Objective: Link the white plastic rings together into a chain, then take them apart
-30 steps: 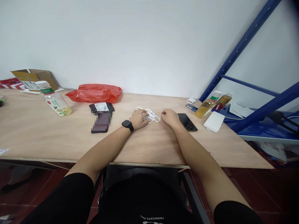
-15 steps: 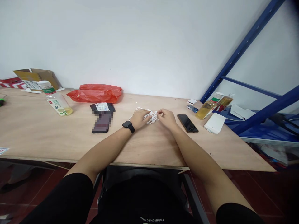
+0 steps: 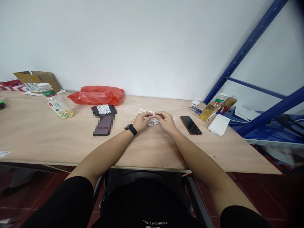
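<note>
A tangled white cord lies in loops on the wooden table between and beneath my hands. My left hand, with a black watch on its wrist, is closed, thumb and fingers pinching a part of the cord. From the other side my right hand pinches the cord too, its fingertips almost meeting those of the left. Some loops stick out beyond both hands. The exact bit between the fingertips is too small to make out.
To the right lie a phone, a white box and a tea bottle by a blue metal frame. At left are a red plastic bag, a dark package, a tilted bottle and a cardboard box.
My right hand has moved left and my left fingers have closed, so the fingertips now come together over the cord. A loop now shows to the right of my right hand.
</note>
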`<state>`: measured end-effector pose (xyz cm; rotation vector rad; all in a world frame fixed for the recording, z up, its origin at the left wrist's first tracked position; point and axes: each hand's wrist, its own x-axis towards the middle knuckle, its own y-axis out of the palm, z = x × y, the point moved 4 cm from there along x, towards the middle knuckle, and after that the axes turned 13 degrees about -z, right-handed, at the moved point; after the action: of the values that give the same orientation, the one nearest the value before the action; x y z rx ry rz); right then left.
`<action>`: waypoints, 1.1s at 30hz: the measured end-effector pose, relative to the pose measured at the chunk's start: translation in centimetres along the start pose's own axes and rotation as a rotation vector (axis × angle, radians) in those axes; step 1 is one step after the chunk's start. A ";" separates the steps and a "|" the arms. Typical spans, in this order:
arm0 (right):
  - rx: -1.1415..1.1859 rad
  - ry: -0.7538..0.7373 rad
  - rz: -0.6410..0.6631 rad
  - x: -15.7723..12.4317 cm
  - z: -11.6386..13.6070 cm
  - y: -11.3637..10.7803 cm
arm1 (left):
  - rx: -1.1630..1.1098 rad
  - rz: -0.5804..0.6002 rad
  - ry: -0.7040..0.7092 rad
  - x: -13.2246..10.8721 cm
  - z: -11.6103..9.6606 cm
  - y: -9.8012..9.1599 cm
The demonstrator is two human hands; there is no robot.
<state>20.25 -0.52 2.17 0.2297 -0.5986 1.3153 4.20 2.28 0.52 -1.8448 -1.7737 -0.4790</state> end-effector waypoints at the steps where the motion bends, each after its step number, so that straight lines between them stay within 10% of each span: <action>1: 0.029 0.020 0.001 0.1 -0.2 0.0 | -0.019 0.005 -0.012 0.0 0.1 0.1; 18: 0.124 0.133 0.052 0.7 -1.5 0.5 | 0.182 0.040 0.294 0.5 -1.4 -0.1; 27: -0.455 -0.112 -0.109 2.9 -3.7 -4.5 | 0.608 0.261 0.387 -0.4 -0.2 1.4; 33: -0.843 -0.051 0.121 3.3 -6.6 -5.9 | 0.810 0.428 0.332 -0.9 0.6 1.1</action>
<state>28.14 3.96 -0.54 -0.4714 -1.1650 1.0695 5.11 1.93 -0.61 -1.3836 -1.0627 0.1011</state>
